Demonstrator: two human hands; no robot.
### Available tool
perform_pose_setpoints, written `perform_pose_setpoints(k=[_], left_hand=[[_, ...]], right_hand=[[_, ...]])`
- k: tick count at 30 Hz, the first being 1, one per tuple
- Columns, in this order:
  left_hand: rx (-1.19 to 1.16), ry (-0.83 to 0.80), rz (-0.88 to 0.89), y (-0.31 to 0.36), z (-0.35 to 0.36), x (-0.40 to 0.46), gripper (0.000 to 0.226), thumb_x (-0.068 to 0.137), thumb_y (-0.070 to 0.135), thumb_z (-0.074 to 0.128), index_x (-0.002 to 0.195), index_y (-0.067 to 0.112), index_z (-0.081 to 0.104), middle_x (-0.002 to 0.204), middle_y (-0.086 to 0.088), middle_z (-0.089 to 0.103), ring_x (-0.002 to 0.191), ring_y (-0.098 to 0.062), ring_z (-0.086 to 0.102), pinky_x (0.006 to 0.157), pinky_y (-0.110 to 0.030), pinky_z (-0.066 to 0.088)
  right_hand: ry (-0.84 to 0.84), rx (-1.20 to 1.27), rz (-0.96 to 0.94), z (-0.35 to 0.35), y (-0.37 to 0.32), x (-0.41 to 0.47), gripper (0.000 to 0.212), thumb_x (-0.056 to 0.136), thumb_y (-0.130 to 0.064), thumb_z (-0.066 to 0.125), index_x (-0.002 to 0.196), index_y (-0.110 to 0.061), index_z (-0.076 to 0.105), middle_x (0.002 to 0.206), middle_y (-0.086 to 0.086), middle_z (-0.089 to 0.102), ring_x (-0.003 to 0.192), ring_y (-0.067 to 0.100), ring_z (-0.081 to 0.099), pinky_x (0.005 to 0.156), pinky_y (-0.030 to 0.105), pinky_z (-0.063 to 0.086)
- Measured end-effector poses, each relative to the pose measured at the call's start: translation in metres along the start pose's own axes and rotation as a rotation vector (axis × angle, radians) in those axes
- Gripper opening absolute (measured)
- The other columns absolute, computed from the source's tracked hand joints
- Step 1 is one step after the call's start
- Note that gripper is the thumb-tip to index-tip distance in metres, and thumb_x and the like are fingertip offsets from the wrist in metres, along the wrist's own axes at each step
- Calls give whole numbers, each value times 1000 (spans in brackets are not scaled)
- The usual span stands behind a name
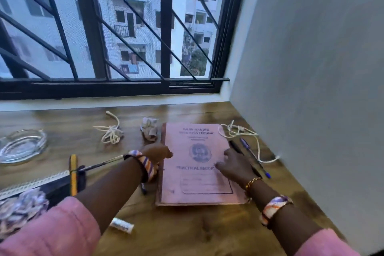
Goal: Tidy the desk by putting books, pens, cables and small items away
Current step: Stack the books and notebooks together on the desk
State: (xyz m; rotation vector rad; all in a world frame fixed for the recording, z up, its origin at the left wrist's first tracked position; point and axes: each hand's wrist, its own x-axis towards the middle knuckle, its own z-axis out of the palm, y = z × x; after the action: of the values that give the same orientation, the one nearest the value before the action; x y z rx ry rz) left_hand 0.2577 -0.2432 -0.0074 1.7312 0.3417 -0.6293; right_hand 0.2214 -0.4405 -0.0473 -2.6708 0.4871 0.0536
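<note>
A pink record book (197, 181) lies flat on the wooden desk (187, 230) in front of me. My left hand (156, 155) is curled at the book's left edge with the thumb over the cover. My right hand (235, 165) rests on the right side of the cover, fingers spread. A black pen (235, 146) and a blue pen (252, 155) lie just right of the book, partly under my right hand. One white cable (111, 132) lies at the back left, another white cable (242, 132) beside the pens. A crumpled paper ball (149, 129) sits by the book's top left corner.
A glass ashtray (20, 145) stands at the far left. A yellow pencil (73, 172), a thin brush (101, 164) and a black notebook (56, 188) lie left of my arm. A small white tube (121, 225) is near the front. The wall (311, 110) bounds the desk on the right.
</note>
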Motion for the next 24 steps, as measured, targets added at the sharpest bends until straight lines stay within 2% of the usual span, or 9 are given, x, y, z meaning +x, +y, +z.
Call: perform_pose_setpoints(k=[1, 4, 7, 11, 15, 18, 21, 23, 24], left_hand=[[-17, -1, 1, -1, -1, -2, 35, 92, 4, 50, 125, -7, 48, 125, -27, 54, 116, -38, 52, 100, -43, 40], [-137, -113, 20, 6, -7, -5, 30, 91, 2, 50, 120, -1, 52, 95, -18, 62, 87, -30, 60, 72, -40, 50], [-229, -120, 145, 26, -22, -15, 23, 92, 4, 47, 114, 4, 52, 98, -15, 60, 97, -30, 59, 83, -44, 50], [-304, -103, 244, 35, -75, -37, 14, 93, 4, 45, 95, 9, 58, 93, -15, 62, 90, -28, 60, 78, -43, 53], [-369, -32, 323, 18, -157, -67, 14, 87, 1, 48, 87, 8, 61, 68, -8, 68, 56, -16, 67, 55, -32, 58], [-383, 28, 368, 0, -216, -94, 16, 76, 4, 54, 90, 6, 63, 69, -7, 70, 56, -14, 68, 61, -31, 58], [-275, 192, 373, -32, -277, -112, 15, 89, 4, 46, 85, 12, 59, 56, 4, 68, 50, -5, 64, 57, -21, 55], [-249, 334, 350, -58, -321, -125, 13, 85, 9, 55, 96, 8, 61, 70, -3, 69, 62, -11, 63, 75, -31, 54], [-256, 400, 331, -72, -346, -131, 26, 82, 11, 59, 107, 4, 60, 83, -10, 67, 71, -17, 61, 85, -39, 50]], right_hand=[[-6, 69, 24, -1, 0, 2, 45, 85, -31, 58, 122, -7, 51, 127, 12, 56, 116, 29, 53, 95, 35, 45], [-30, 366, 71, -7, 0, 8, 38, 84, -21, 61, 117, -5, 54, 112, 6, 58, 108, 26, 55, 90, 32, 44], [-42, 678, 82, -14, -14, 9, 19, 84, -16, 64, 98, -9, 53, 94, 2, 59, 82, 13, 55, 73, 28, 47], [-2, 973, 20, -25, -56, 6, 24, 87, -15, 63, 106, -9, 50, 93, 5, 59, 74, 8, 54, 52, 15, 44], [-259, 1083, -9, -24, -115, 4, 22, 92, -19, 54, 98, 1, 60, 79, 11, 63, 67, 18, 56, 46, 19, 44], [-441, 1112, -42, -11, -168, -8, 23, 91, -14, 52, 105, 2, 60, 84, 14, 66, 72, 25, 59, 59, 29, 47], [-583, 1125, -109, 9, -226, -30, 11, 90, -5, 50, 96, -8, 59, 76, 8, 62, 64, 20, 58, 45, 23, 44], [-718, 1162, -165, 29, -269, -47, 17, 89, 0, 46, 99, -8, 57, 78, 10, 62, 53, 18, 62, 38, 20, 46], [-780, 1168, -193, 40, -291, -56, 20, 89, 3, 44, 101, -7, 56, 79, 12, 62, 49, 17, 62, 38, 20, 47]])
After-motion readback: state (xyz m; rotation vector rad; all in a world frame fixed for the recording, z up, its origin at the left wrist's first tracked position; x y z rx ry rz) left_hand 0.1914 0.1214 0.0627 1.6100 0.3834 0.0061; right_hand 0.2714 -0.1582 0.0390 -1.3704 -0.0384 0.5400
